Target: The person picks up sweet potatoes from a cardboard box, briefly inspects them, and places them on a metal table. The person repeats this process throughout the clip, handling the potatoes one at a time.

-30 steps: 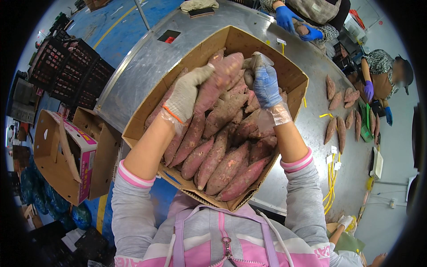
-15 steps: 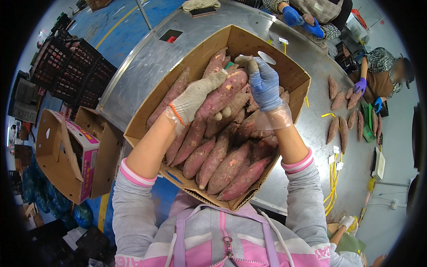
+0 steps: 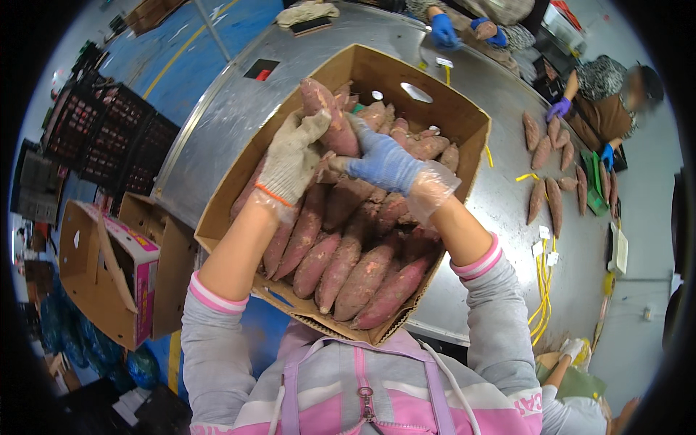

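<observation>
My left hand [image 3: 288, 159], in an off-white knit glove with an orange cuff, grips a reddish sweet potato [image 3: 328, 109] held upright above the left side of a cardboard box [image 3: 458, 109]. My right hand [image 3: 384, 161], in a blue knit glove with a clear plastic cuff at the wrist, closes round the lower end of this same root. Its thumb points left beneath the root. Below both hands the box is filled with soil-dusted sweet potatoes [image 3: 338, 268], lying mostly lengthwise.
The box stands on a metal table [image 3: 464, 290]. Loose sweet potatoes [image 3: 554, 206], a green tray [image 3: 596, 185] and yellow tagged ties [image 3: 540, 308] lie to the right. Co-workers [image 3: 612, 101] handle roots across the table. Open cartons [image 3: 109, 279] and black crates [image 3: 109, 134] are at left.
The left hand has moved left and raised the sweet potato from slanting to upright. My right hand has come down and left from the far part of the box onto the root.
</observation>
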`<state>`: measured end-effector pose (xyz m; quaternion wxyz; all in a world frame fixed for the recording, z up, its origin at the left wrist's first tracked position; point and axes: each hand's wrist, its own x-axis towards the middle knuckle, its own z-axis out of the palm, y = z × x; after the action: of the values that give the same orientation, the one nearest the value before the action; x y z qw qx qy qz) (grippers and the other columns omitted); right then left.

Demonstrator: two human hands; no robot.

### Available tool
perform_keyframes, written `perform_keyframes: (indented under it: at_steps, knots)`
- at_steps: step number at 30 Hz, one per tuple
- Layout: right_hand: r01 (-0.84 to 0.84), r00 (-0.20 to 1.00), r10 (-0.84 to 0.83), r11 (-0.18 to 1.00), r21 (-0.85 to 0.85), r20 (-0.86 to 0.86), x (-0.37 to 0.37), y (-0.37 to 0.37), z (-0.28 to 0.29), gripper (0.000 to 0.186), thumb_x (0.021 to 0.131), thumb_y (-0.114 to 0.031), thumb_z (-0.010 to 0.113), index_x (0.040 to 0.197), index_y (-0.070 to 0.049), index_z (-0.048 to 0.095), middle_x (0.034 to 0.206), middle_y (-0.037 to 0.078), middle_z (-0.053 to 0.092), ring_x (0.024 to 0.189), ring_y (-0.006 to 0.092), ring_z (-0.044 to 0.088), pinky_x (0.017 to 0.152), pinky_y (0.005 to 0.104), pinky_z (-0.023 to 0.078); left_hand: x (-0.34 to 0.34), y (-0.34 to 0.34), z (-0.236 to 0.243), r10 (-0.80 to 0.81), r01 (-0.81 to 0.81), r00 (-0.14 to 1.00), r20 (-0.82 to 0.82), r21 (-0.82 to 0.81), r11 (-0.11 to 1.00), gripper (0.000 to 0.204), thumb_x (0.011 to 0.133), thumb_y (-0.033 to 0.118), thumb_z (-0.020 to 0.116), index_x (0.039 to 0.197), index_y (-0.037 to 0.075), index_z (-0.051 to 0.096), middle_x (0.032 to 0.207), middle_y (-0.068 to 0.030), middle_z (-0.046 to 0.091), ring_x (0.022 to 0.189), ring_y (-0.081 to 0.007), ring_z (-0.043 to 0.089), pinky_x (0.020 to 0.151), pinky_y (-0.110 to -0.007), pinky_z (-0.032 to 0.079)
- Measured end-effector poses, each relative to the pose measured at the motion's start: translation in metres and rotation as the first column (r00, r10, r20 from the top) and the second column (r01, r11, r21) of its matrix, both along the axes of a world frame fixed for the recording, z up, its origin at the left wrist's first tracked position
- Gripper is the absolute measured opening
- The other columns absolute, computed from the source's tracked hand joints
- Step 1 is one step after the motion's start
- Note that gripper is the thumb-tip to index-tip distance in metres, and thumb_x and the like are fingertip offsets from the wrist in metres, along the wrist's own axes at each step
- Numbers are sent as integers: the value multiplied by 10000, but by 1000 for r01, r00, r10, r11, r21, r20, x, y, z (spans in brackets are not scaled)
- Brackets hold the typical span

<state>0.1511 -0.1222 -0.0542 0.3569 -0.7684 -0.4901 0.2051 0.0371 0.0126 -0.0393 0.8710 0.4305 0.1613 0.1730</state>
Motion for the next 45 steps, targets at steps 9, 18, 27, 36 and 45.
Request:
perform_keyframes:
  at_steps: [9,18,27,36,45]
  knots:
    - [331,771,-31,873,359,-636,33,-77,60,410,878,-391,656,1103,-59,569,804,30,597,639,92,524,570,223,422,-1,-4,-6,112,234,945,-308,873,428,466,869,310,676,1209,16,554,1100,-99,636,1017,-216,621,927,-335,480]
    - [945,184,-476,328,20,-860,163,-267,-125,338,844,-362,699,1001,-89,575,735,59,590,508,120,506,450,257,397,12,-44,-46,224,525,849,-480,712,-467,586,650,474,769,1029,47,642,1039,-115,610,1019,-303,527,852,-415,448]
    - [983,86,-960,125,-133,-265,261,-428,-251,422,836,-415,674,1039,-53,603,793,106,606,639,203,564,542,318,447,23,-65,-45,383,657,752,-536,563,-502,597,588,456,776,984,31,635,1007,-118,584,1004,-292,507,832,-407,406]
    - [982,152,-681,188,-30,716,220,-381,-130,573,879,-508,566,1272,-92,588,1303,172,568,1246,320,507,1044,414,396,17,-53,-34,210,524,852,-480,800,-293,604,597,341,769,1062,8,575,1055,-183,597,999,-368,551,887,-446,438]
    - [531,843,-513,748,398,-162,91,-192,30,406,893,-209,673,1247,-36,573,1033,76,629,858,121,584,772,262,492,8,-40,2,3,177,982,-187,934,312,625,645,173,729,1219,64,505,1139,-189,594,1058,-361,597,922,-388,482]
